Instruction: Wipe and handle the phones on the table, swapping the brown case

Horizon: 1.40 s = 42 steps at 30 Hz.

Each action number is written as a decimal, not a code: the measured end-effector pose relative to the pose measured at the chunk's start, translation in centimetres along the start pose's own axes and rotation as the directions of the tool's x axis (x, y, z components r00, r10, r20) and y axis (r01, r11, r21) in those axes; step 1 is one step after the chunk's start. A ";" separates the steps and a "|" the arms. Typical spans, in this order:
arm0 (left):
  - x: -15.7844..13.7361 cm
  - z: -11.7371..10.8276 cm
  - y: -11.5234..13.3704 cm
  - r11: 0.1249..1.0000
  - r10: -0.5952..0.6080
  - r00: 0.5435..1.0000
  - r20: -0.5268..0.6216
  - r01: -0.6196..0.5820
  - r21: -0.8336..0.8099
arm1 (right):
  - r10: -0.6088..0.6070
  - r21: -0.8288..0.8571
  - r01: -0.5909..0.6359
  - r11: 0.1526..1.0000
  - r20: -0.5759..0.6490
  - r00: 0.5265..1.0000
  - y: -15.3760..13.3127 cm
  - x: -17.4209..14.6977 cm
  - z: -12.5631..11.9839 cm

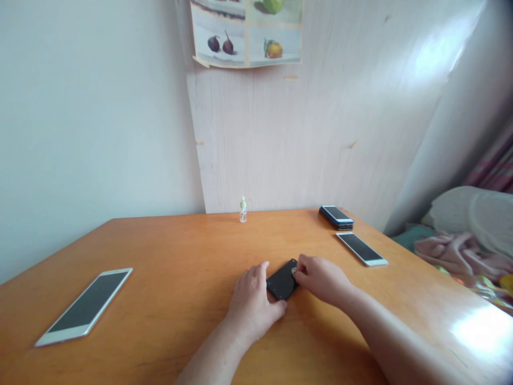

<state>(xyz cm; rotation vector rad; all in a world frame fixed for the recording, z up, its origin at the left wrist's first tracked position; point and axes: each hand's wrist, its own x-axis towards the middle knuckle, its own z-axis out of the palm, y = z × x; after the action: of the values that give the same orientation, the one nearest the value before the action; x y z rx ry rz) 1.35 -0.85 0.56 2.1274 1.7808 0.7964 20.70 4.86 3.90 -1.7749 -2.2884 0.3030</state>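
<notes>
A black smartphone (282,280) lies at a slant on the wooden table, its dark face up. My left hand (253,305) grips its near left end, thumb at the front edge and fingers along the far side. At the phone's right end, my right hand (316,275) is closed, fingers bunched around a small white piece (294,271) that looks like cloth or tissue and touches the phone's surface. Most of that white piece is hidden by the fingers.
On the wooden table (180,251), a white tablet (88,305) lies at left and a white phone (362,249) at right. Behind that phone is a stack of phones (336,215). A small clear spray bottle (242,210) stands near the back edge. Bedding (468,251) lies beyond the right edge.
</notes>
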 end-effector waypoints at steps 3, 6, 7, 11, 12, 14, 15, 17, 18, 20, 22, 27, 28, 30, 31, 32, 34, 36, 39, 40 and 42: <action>0.0 -0.1 0.0 1.000 0.010 1.000 -0.001 -0.010 -0.001 | 0.106 -0.062 -0.109 0.992 -0.060 0.993 0.8 0.6 -0.6; 0.0 0.0 0.1 1.000 -0.007 1.000 0.001 0.007 -0.002 | -0.034 0.065 0.032 0.997 0.019 0.999 -0.7 -0.3 0.3; 0.1 0.0 0.1 1.000 -0.015 1.000 0.004 0.015 0.000 | -0.112 0.127 0.105 0.986 0.052 0.992 -1.3 -0.7 0.8; 0.1 -0.1 0.2 1.000 -0.016 1.000 0.000 0.016 0.007 | -0.205 0.188 0.187 0.964 0.082 0.975 -2.1 -1.2 1.4; 0.1 -0.1 0.2 1.000 -0.010 1.000 -0.001 0.010 0.008 | -0.142 0.143 0.133 0.981 0.058 0.988 -1.7 -0.9 1.2; 0.0 -0.3 0.3 1.000 0.001 1.000 0.002 -0.001 0.011 | 0.012 0.042 -0.011 0.999 -0.015 1.000 -0.4 0.0 0.5; 0.0 -0.3 0.4 1.000 0.006 1.000 0.006 -0.006 0.014 | 0.071 0.006 -0.071 0.997 -0.053 0.996 0.1 0.4 0.2; -0.1 -0.3 0.4 1.000 0.005 1.000 0.009 -0.006 0.021 | 0.101 -0.018 -0.103 0.994 -0.094 0.990 0.6 0.8 0.0; 0.0 -0.3 0.3 1.000 0.004 1.000 0.009 -0.004 0.023 | 0.071 -0.002 -0.072 0.997 -0.094 0.993 0.4 0.8 0.2; 0.0 -0.1 0.2 1.000 -0.001 1.000 -0.001 0.001 0.022 | -0.070 0.071 0.074 0.995 -0.060 0.996 -0.8 0.2 0.9; 0.0 0.1 0.1 1.000 -0.003 1.000 -0.019 0.004 0.019 | -0.244 0.146 0.245 0.958 -0.023 0.969 -2.2 -0.6 1.7; 0.0 -0.1 0.3 1.000 -0.006 1.000 -0.004 0.006 0.023 | -0.153 0.074 0.156 0.985 -0.043 0.987 -2.0 -0.1 1.5; 0.0 -0.2 0.4 1.000 -0.007 1.000 0.006 0.007 0.025 | -0.063 0.037 0.065 0.997 -0.063 0.996 -1.2 0.4 1.1; 0.0 -0.4 0.5 1.000 -0.005 1.000 0.019 0.004 0.027 | 0.074 -0.013 -0.076 0.997 -0.095 0.993 0.2 1.3 0.5; 0.0 -0.4 0.5 1.000 -0.002 1.000 0.021 0.001 0.025 | 0.108 -0.023 -0.111 0.994 -0.105 0.989 0.6 1.6 0.3; 0.0 -0.4 0.5 1.000 0.001 1.000 0.020 -0.001 0.023 | 0.114 -0.023 -0.117 0.993 -0.108 0.988 0.7 1.7 0.3; 0.0 -0.3 0.5 1.000 0.001 1.000 0.012 -0.002 0.020 | 0.055 0.008 -0.055 0.998 -0.095 0.994 0.0 1.3 0.7; 0.0 -0.1 0.3 1.000 -0.005 1.000 0.002 0.005 0.013 | -0.066 0.067 0.069 0.995 -0.059 0.996 -1.4 0.5 1.5; 0.1 0.0 0.1 1.000 -0.011 1.000 -0.012 0.011 -0.003 | -0.225 0.142 0.226 0.964 -0.019 0.974 -2.8 -0.3 2.2; 0.1 0.0 0.1 1.000 -0.009 1.000 -0.013 0.009 -0.004 | -0.228 0.145 0.228 0.963 -0.017 0.974 -2.7 -0.3 2.2; 0.1 0.0 0.1 1.000 -0.004 1.000 -0.005 0.004 0.005 | -0.136 0.115 0.139 0.984 -0.034 0.990 -1.7 0.3 1.8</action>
<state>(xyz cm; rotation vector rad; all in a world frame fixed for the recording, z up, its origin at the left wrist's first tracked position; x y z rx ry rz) 1.45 -0.79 0.68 2.1261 1.7904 0.7985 18.51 4.73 2.73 -1.5469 -2.3099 0.3781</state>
